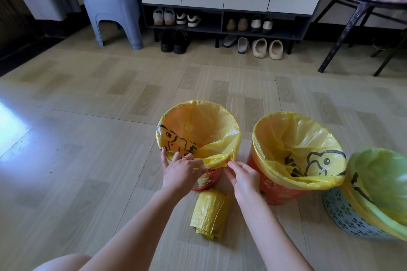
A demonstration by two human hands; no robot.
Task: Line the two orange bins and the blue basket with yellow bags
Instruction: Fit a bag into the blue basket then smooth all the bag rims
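Wood floor (88,138): both hands (182,171) pinch bag (211,160) at bin (207,180) rim.

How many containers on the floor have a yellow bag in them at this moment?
3: the left orange bin, whose bag both hands are folding over the rim; the right orange bin; and the blue basket at far right, partly out of frame.

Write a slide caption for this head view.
Both hands fold a yellow bag over the last orange bin's rim.
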